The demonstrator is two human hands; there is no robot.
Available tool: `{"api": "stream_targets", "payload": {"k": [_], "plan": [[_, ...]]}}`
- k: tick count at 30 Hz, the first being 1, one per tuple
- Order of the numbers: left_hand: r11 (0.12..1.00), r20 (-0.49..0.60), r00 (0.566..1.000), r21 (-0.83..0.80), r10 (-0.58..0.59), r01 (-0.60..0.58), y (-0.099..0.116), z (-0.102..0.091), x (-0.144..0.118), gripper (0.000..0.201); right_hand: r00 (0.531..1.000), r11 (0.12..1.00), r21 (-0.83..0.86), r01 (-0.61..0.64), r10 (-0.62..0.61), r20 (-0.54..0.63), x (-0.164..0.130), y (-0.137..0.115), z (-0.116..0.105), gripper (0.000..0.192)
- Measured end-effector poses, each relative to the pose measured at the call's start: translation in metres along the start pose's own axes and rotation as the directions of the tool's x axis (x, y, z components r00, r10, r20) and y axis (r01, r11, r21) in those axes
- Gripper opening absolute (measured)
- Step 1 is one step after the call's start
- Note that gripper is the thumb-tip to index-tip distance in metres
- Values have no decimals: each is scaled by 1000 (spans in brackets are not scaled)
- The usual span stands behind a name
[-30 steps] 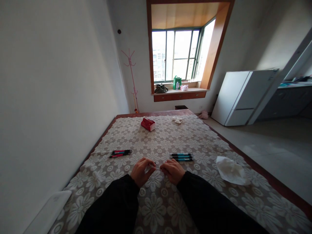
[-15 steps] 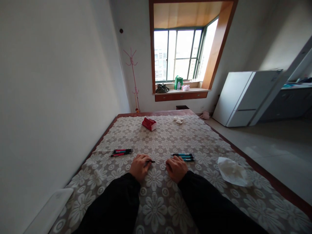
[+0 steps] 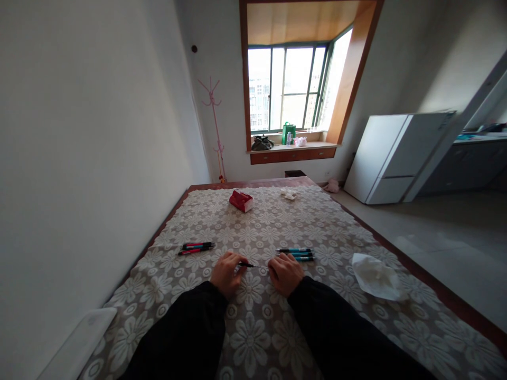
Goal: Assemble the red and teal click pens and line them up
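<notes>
My left hand [image 3: 227, 272] and my right hand [image 3: 285, 273] rest low over the flowered tablecloth [image 3: 273, 227], both closed on the ends of one thin pen [image 3: 253, 265] stretched between them. Its dark tip shows at my left fingers; the rest is thin and pale. Just beyond my right hand lie blue pens [image 3: 297, 254] side by side. Red pens [image 3: 195, 248] lie further to the left of my left hand.
A crumpled white tissue [image 3: 376, 275] lies to the right. A red box [image 3: 241, 200] and a small white scrap [image 3: 288, 195] sit at the far end. A white flat object [image 3: 77, 343] lies at the near left. The wall runs close along the left; a fridge [image 3: 392, 158] stands right.
My hands have drawn slightly apart along the thin pen, and its dark end now shows at my left fingers. The pens on the cloth have not moved.
</notes>
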State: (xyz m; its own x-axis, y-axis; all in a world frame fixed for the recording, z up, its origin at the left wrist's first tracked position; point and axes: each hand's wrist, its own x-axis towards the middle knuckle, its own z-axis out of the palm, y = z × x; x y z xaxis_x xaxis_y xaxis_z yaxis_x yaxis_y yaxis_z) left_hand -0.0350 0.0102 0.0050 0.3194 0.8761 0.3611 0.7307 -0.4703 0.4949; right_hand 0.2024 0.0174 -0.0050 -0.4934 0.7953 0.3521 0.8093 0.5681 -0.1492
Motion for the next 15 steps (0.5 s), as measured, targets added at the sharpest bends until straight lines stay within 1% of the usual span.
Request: {"api": "stream_targets", "payload": {"k": [7,10,14,15], "plan": [[998,15,999,20,51,-51,0,2,-1,17,1000,999,37,30,-30,-2,0,1,1,8],[992,39,993,43,114,-115,-1,4,-2,17,997,996,54,68,-66,-36,0,1,2,10],[972,97,971,68,217,-224,1,6,-4,23,983,980,101,173,-165,-82,0,2,6,13],[967,118,964,69,238,-247,2,6,-4,23,979,974,123,192,-182,-88,-1,2,7,11]]}}
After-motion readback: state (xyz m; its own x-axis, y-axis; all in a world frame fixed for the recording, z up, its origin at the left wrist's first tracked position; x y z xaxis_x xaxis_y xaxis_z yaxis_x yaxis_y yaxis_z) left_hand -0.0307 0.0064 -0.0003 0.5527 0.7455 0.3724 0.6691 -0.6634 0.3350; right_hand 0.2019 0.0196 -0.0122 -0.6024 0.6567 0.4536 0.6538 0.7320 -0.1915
